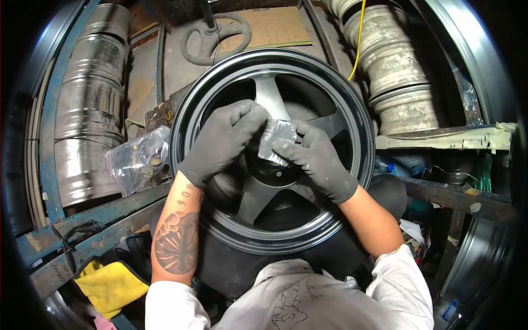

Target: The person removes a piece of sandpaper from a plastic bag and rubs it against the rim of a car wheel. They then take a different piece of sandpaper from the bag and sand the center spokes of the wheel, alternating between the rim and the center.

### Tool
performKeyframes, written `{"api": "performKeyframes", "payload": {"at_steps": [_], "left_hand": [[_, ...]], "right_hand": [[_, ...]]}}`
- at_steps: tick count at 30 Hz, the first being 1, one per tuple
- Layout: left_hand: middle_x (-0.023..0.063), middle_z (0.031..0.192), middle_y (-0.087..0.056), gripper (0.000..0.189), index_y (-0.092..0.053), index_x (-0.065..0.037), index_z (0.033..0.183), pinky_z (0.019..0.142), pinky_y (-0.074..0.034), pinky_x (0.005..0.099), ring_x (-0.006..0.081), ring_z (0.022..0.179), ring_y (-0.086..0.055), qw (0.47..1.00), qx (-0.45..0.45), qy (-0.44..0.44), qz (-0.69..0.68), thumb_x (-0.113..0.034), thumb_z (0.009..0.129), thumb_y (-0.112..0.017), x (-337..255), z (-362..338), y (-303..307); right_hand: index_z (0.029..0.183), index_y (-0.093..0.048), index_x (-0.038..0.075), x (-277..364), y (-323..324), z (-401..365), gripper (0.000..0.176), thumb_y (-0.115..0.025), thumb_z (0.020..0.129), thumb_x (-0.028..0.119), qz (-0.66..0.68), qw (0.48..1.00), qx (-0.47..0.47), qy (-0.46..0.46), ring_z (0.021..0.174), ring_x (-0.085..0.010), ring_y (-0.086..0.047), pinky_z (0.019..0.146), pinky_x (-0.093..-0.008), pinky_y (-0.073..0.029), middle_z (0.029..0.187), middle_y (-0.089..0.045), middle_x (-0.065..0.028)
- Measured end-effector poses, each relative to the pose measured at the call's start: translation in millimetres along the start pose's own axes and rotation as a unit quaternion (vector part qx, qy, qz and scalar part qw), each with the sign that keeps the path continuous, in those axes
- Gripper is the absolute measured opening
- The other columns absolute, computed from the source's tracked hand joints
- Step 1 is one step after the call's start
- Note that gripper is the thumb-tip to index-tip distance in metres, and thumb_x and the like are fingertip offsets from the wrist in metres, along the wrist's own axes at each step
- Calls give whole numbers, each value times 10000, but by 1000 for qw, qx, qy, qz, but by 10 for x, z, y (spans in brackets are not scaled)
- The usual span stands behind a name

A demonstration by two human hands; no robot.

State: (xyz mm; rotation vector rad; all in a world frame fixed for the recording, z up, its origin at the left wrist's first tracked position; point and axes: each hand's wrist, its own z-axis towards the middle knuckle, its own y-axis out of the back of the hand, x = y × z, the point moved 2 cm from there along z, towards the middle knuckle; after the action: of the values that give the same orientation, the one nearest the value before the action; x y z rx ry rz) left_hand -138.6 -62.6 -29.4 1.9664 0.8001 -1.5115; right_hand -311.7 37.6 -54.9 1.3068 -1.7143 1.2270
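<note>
In the head view, both gloved hands meet over a dark wheel rim [262, 203] that lies face up across the lap. My right hand [316, 159] pinches a small, crinkled silvery packet [270, 144] between thumb and fingers. Closed fingertips of my left hand [228, 137] are at the packet's upper left edge and appear to grip it there. The packet is above the rim's centre and hides part of the hub. Whatever is inside the packet does not show.
Shiny stacked rims [91, 104] line the left side, and rough grey rims [396, 71] the upper right. A clear plastic bag [137, 159] lies left of the wheel. A yellow cloth [113, 286] hangs lower left. A handwheel [214, 39] stands beyond, near cardboard [275, 27].
</note>
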Motion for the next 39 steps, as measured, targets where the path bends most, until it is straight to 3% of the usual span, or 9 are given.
{"api": "performKeyframes", "payload": {"at_steps": [10, 15, 19, 21, 24, 28, 31, 34, 39], "left_hand": [[-44, 830, -605, 177, -663, -19, 979, 673, -456, 202, 20, 731, -524, 997, 19, -29, 70, -190, 1020, -642, 50, -3, 65], [-57, 803, -589, 198, -660, -27, 1056, 650, -453, 172, 11, 704, -531, 994, 67, 87, -26, -223, 1029, -650, 70, -34, 76], [-72, 788, -565, 184, -659, -34, 1082, 635, -426, 160, 4, 692, -509, 993, 110, 25, 39, -204, 1013, -677, 162, -25, 118], [-73, 789, -561, 181, -662, -35, 1087, 631, -416, 173, 8, 689, -493, 990, 123, 41, 51, -193, 1002, -689, 146, -50, 141], [-72, 789, -552, 177, -667, -33, 1105, 623, -396, 186, 14, 685, -468, 986, 142, 36, 75, -175, 1001, -687, 93, -64, 158], [-51, 791, -570, 180, -671, -20, 1140, 612, -412, 188, 22, 676, -491, 985, 158, -28, 70, -157, 1029, -637, 226, -15, 126], [-20, 813, -604, 194, -670, -8, 1151, 605, -447, 193, 37, 679, -540, 983, 153, 75, -70, -153, 1054, -586, 145, -61, 125], [8, 845, -634, 219, -668, -2, 1165, 589, -474, 204, 58, 674, -576, 986, 141, 68, -49, -166, 1067, -562, 84, -65, 211], [-13, 951, -645, 227, -673, 5, 1153, 829, -469, 226, 52, 899, -563, 990, 99, 3, 103, -138, 977, -674, 91, -48, 237]], "right_hand": [[1271, -596, -37, -82, -26, 15, 336, -678, 1002, 147, 43, 998, 24, -33, 941, -125, -693, 874, -270, -561, 1070, -720, -80], [1278, -600, -33, -56, -110, -12, 327, -668, 1002, 129, 71, 996, 23, -44, 1002, -158, -714, 913, -293, -563, 1113, -736, -113], [1246, -602, -23, -212, 10, 23, 313, -687, 991, 138, 60, 997, 2, -51, 943, -144, -703, 867, -295, -571, 1053, -725, -97], [1230, -604, -18, -180, 9, 8, 312, -701, 985, 149, 70, 996, 3, -58, 909, -133, -693, 837, -292, -572, 1021, -714, -87], [1220, -592, -20, -146, -55, -23, 287, -689, 999, 138, 40, 998, 10, -40, 787, -84, -647, 674, -226, -537, 994, -698, -71], [1254, -613, -33, -113, -128, -54, 312, -676, 998, 135, 37, 994, 73, -72, 824, -83, -640, 700, -231, -533, 1005, -700, -71], [1237, -637, -41, -114, -144, -43, 300, -669, 1004, 145, 52, 991, 97, -80, 811, -79, -618, 690, -225, -515, 1010, -704, -71], [1198, -656, -42, -170, -120, 6, 267, -663, 1011, 149, 71, 991, 90, -64, 764, -75, -592, 660, -211, -491, 1003, -706, -72], [1232, -611, -42, -164, -90, -5, 281, -663, 1016, 129, 56, 997, 46, -33, 760, -55, -608, 639, -188, -479, 1013, -709, -73]]}}
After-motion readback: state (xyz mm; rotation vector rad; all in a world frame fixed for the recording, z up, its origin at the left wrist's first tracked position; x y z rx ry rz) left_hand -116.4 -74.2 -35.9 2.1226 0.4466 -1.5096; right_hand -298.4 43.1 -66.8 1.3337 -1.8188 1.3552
